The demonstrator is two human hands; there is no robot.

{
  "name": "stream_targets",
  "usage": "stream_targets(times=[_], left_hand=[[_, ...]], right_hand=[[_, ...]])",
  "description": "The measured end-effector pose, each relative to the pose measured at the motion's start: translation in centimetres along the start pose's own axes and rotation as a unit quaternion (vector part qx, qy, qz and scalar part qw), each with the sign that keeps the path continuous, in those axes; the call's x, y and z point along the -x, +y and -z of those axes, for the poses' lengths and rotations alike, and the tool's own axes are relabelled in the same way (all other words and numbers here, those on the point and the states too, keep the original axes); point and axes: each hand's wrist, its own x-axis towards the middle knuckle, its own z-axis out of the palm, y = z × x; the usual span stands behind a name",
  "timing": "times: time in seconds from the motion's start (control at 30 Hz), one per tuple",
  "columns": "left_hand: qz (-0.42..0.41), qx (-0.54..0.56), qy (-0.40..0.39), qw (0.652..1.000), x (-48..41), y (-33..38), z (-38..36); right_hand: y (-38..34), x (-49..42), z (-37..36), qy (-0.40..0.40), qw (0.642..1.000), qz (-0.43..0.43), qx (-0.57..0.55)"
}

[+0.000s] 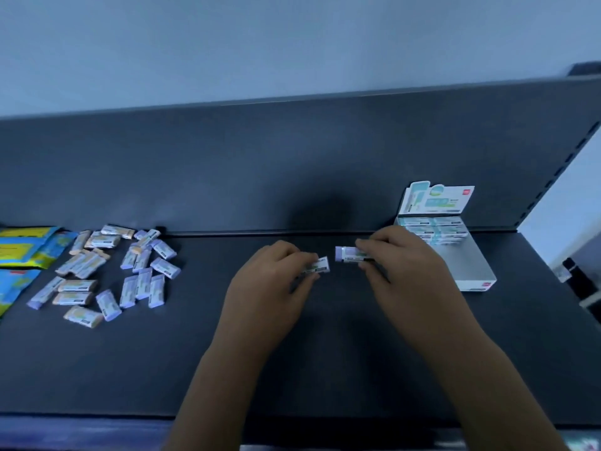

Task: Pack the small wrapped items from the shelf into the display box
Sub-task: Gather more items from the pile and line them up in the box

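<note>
Dark shelf [325,346], fingers [294,252] half-hiding items [322,265], box [468,268] perhaps part-filled

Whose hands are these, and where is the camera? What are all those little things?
No machine here: these are a person's two bare hands. The camera sits on that person's head, looking down. The left hand pinches one wrapped item, the right hand pinches a second wrapped item. A pile of loose items lies at the left of the dark shelf, beside blue and yellow packets. At the right stands the display box, already partly filled.
</note>
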Motion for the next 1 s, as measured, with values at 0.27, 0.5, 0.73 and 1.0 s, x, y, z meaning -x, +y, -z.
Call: stream_targets(times=[0.27, 0.5, 0.73, 1.0], left_hand=[[-0.011, -0.001, -0.014, 1.000, -1.0, 4.0, -2.6], [-0.030, 0.001, -0.031, 0.999, -3.6, 6.9, -5.3], [-0.038, -0.057, -0.063, 0.996, -8.0, 11.8, -9.6], [-0.025, -0.194, -0.118, 0.974, -10.8, 13.7, -15.2]], right_hand=[[3.7, 1.4, 1.7, -0.009, 1.000, -0.021, -0.016], [8.2, 2.4, 3.8, 0.009, 0.998, -0.061, 0.003], [15.4, 1.3, 6.4, -0.014, 0.997, -0.074, 0.022], [19.9, -0.7, 6.8, -0.045, 0.998, -0.039, 0.018]])
